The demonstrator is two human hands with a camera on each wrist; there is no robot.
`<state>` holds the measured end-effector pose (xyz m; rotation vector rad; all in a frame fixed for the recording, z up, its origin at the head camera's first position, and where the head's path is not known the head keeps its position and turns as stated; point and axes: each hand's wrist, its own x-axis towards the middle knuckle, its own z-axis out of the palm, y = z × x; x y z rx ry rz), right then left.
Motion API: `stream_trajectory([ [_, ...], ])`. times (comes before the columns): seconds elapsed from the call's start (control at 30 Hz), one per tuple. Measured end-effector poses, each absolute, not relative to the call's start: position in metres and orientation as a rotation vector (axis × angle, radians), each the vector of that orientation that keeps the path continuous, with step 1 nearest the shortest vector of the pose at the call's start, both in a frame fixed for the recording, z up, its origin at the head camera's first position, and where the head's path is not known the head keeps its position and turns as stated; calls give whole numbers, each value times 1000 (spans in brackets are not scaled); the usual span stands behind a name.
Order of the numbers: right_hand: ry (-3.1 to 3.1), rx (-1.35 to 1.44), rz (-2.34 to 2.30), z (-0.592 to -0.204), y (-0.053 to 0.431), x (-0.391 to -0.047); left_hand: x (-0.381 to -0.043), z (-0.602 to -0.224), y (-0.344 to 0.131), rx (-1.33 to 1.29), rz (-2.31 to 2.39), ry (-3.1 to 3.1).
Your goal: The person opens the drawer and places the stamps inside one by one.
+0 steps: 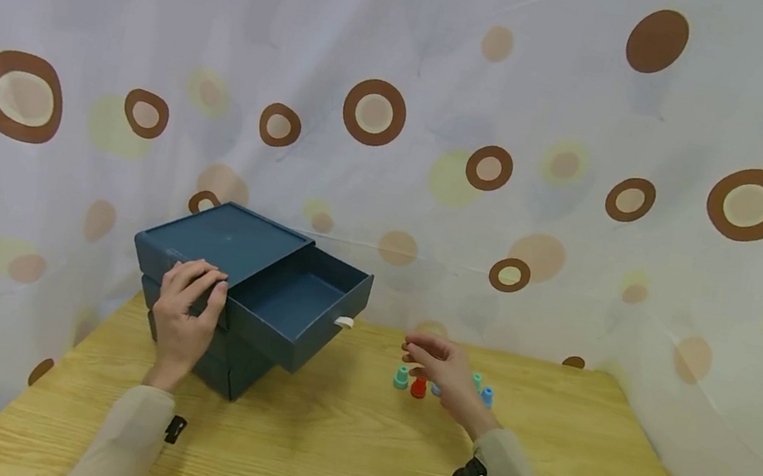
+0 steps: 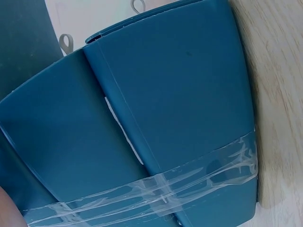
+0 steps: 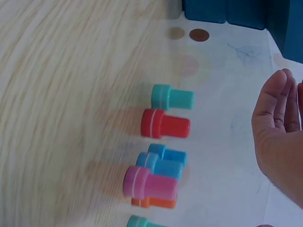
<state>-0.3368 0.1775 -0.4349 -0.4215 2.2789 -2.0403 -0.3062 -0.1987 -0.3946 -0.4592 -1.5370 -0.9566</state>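
A dark blue drawer unit (image 1: 231,234) stands at the left, its top drawer (image 1: 315,336) pulled far out, with a bare floor inside. My left hand (image 1: 185,323) rests on the unit's top near edge, fingers bent over it and thumb by the corner. Right of the drawer, my right hand (image 1: 443,370) hovers above small stamp-like pieces, fingers loosely bent with nothing between them. These include a green piece (image 3: 173,98), a red one (image 3: 165,124) and a pink one (image 3: 150,183), all standing on the table. In the head view my right hand hides part of the group.
The wooden table (image 1: 328,465) reaches back to a dotted curtain (image 1: 419,194). A white pull tab (image 1: 344,322) sticks out from the drawer front. Clear tape (image 2: 142,194) wraps the unit's side. Blue and orange pieces (image 3: 163,202) crowd around the pink one.
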Motion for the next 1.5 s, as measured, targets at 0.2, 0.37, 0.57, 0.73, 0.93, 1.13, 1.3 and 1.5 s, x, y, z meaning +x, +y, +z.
stream_trajectory([
  [0.2,2364,-443,-1923,-438,196,-333,-297,-386,-191,-466,-969,-1508],
  [0.37,2380,-422,-1826,-439,214,-338,-296,-386,-190,-459,-968,-1501],
  [0.57,2418,-459,-1696,-439,241,-345,-295,-386,-190,-455,-976,-1498],
  [0.73,2430,-474,-1629,-438,261,-347,-292,-385,-189,-462,-979,-1518],
  [0.93,2482,-495,-1565,-440,281,-351,-291,-384,-191,-458,-982,-1520],
  [1.13,2552,-509,-1517,-447,300,-352,-294,-385,-191,-472,-980,-1517],
  [1.3,2590,-521,-1458,-454,317,-352,-293,-385,-190,-474,-989,-1528],
  [1.5,2577,-487,-1445,-460,329,-356,-293,-383,-190,-479,-986,-1524],
])
